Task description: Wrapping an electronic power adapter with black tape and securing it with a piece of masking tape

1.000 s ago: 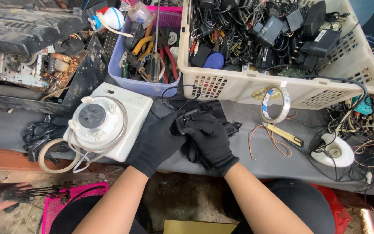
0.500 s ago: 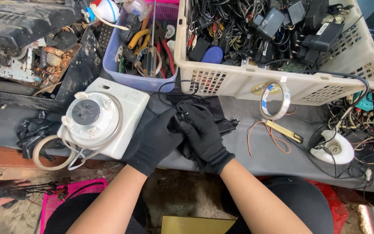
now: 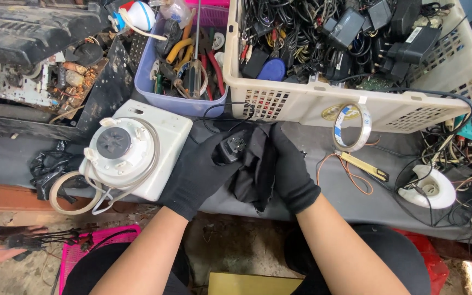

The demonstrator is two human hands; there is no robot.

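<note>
Small black adapter (image 3: 229, 148) at frame centre, clamped in gloved left hand (image 3: 199, 173); since the earlier frame it sits turned, prongs up. Right hand (image 3: 290, 170) closed on black cloth (image 3: 255, 164) at 3 o'clock. White appliance base (image 3: 132, 148) at 9 o'clock, cream basket (image 3: 301, 104) at 12.

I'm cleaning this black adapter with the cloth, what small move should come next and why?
Probably turn the adapter in the left hand so the right hand can press the cloth onto it: the cloth hangs beside it, and its plug face still shows uncovered.
</note>
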